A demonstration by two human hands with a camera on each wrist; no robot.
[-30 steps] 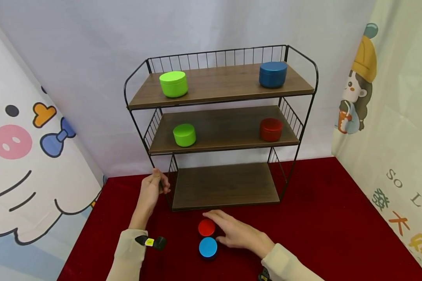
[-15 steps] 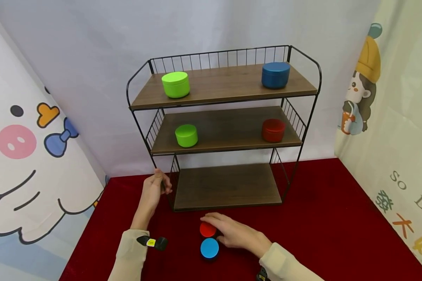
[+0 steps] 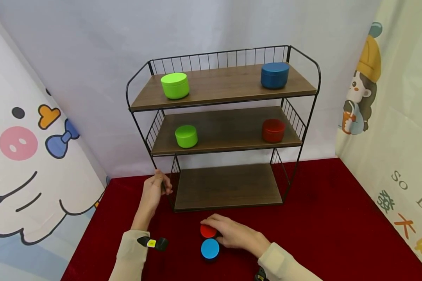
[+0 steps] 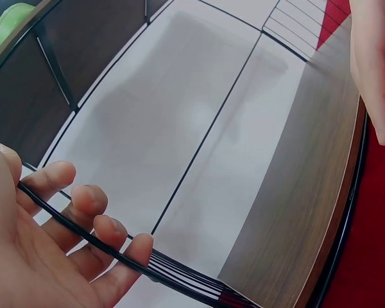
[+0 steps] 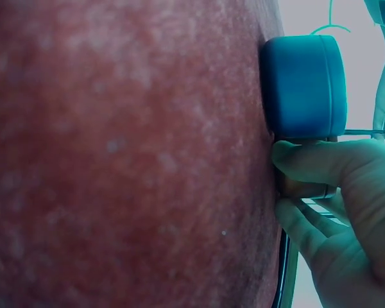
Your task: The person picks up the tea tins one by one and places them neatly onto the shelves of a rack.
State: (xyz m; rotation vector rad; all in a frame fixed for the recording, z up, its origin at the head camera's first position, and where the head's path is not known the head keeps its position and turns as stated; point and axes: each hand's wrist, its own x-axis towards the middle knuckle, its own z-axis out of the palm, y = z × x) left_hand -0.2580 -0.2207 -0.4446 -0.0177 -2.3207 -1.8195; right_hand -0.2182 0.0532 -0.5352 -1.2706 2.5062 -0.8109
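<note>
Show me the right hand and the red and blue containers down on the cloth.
Right hand [image 3: 235, 233]: head view, back of the hand.
Red container [image 3: 208, 232]: head view, visible part of its top.
Blue container [image 3: 210, 248]: head view, middle of its top.

Left hand [image 3: 157, 187] high, fingers [image 4: 88, 199] curled, right hand [image 3: 233, 233] lower, in a pinch.

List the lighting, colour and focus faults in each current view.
Head view: evenly lit, mostly sharp, no strong glare. Left wrist view: soft, with blotchy shadows on the white backdrop. Right wrist view: teal cast over the blue round tin and right hand, bright areas washed out, nearby red cloth blurred.
</note>
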